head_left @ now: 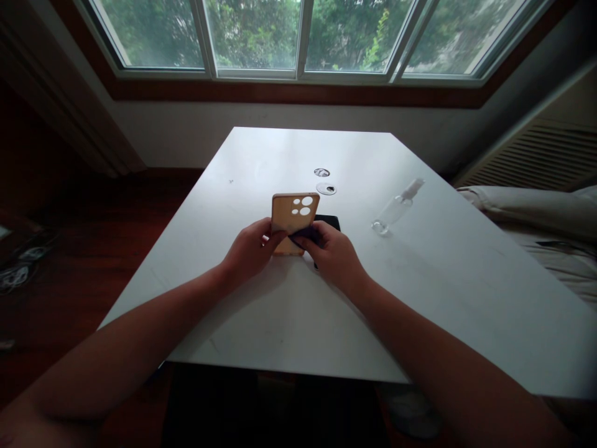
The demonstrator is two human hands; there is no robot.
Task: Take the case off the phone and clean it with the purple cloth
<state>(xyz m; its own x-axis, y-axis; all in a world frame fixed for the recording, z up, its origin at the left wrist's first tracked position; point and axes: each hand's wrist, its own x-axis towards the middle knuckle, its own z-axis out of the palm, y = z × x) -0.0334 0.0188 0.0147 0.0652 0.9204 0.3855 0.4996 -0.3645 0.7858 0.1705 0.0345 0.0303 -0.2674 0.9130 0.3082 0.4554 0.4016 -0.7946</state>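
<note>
Over the middle of the white table (457,267), the left hand (249,250) grips a tan phone case (283,211) while the right hand (339,256) pinches what looks like dark cloth (308,234) against it, a flat black object (332,220) partly behind that hand and a clear bottle (394,210) farther right.

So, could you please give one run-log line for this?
left hand: holds tan phone case | right hand: holds dark cloth at case | black flat object: on table | spray bottle: on table
</note>
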